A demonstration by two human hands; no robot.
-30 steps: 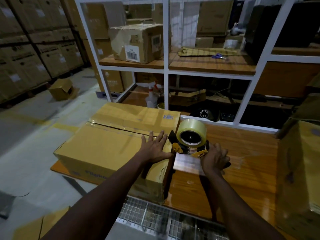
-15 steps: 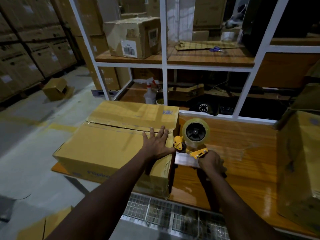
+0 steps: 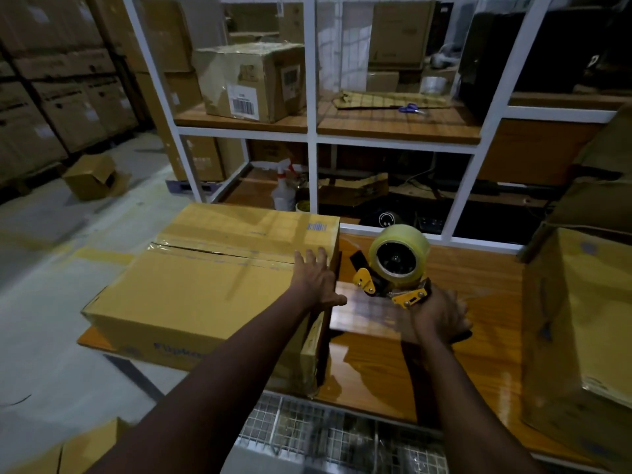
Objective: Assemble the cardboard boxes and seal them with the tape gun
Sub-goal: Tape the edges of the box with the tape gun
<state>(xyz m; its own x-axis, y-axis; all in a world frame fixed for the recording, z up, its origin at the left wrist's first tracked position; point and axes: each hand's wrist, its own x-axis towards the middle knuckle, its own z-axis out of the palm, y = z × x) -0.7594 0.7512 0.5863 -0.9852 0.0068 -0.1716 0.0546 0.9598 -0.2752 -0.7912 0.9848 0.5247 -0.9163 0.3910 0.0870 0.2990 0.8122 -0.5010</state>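
From the head camera, my left hand point(image 3: 316, 280) lies flat with the fingers spread, palm down on the top right edge of the cardboard box point(image 3: 212, 285), right at the end of the taped centre seam. The box sits closed on the left part of the bench point(image 3: 478, 285), its near left corner hanging past the bench edge.

Just to the right of that hand, my right hand point(image 3: 439, 316) is wrapped tight around the handle of the tape gun point(image 3: 393, 271), fingers curled closed on it. The gun stands above that hand with its clear roll of tape point(image 3: 400, 256) uppermost and its yellow parts facing the box. A strip of clear tape point(image 3: 369, 311) stretches from the gun toward the box's right side, between my two hands; whether it touches the box wall I cannot tell.

Further right of my right hand, a second cardboard box point(image 3: 581, 319) stands on the bench. Beyond both hands rises a white shelf frame point(image 3: 311, 138), with a worn carton point(image 3: 253, 80) on its upper shelf.
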